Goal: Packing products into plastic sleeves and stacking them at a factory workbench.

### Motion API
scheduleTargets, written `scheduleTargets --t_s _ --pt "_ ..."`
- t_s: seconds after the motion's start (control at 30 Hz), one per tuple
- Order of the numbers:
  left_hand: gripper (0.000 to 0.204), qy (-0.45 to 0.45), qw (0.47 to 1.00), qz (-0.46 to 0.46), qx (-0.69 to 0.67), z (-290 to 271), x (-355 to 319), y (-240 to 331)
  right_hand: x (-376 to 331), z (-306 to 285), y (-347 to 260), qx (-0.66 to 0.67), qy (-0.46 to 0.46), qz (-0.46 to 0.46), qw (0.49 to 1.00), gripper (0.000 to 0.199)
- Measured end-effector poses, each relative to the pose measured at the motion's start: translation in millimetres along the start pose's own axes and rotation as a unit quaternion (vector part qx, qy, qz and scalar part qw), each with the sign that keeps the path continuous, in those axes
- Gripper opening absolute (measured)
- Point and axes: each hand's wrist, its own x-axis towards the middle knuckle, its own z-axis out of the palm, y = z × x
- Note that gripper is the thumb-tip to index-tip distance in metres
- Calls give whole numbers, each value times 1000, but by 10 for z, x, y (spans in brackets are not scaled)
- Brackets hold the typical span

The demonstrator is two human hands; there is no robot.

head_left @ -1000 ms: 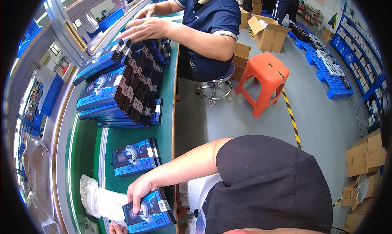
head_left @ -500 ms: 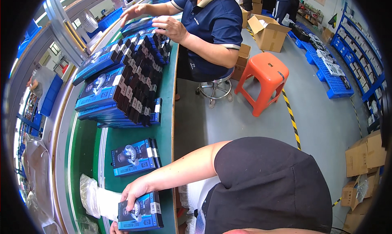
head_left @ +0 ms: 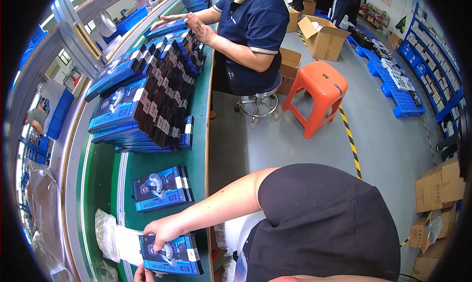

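Observation:
My right hand (head_left: 164, 230) grips the upper left edge of a flat blue and black retail box (head_left: 174, 257), its thumb on the printed face. At the box's lower left corner, partly cut off by the picture's lower edge, the fingers of my left hand (head_left: 142, 273) are closed on the box. White sheet-like material in clear plastic (head_left: 118, 240) lies just left of the box. Beyond my right forearm, a few matching boxes (head_left: 158, 188) lie stacked on the green bench.
A tall block of similar boxes (head_left: 142, 102) fills the bench ahead. Behind it a co-worker in a navy shirt (head_left: 253, 28) sits with both hands at the boxes. An orange stool (head_left: 322, 85), open cartons (head_left: 322, 38) and blue pallets (head_left: 393, 85) stand on the floor to the right.
The box in my hands has turned slightly clockwise and shifted a little right. My left fingers show more at its corner. The co-worker's hands have come down onto the far boxes.

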Motion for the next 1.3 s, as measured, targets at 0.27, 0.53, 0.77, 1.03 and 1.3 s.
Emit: scheduleTargets --t_s 0.27,0.53,0.77,1.03,1.3 --pt "22 71 992 78 66 86 -59 -3 -94 144 -30 -132 30 -68 989 59" --pt "35 -10 991 125 -46 71 -224 -238 -195 125 -57 -25 112 -7 993 42" --pt "58 111 841 -163 -503 490 -411 -9 -313 304 -88 -58 77 -119 988 37" --pt "62 115 888 -6 -446 253 -382 -366 -482 151 -251 -176 -156 -128 964 100" --pt "48 -125 793 50 -595 507 -696 364 -435 210 -436 -221 96 -478 845 47"
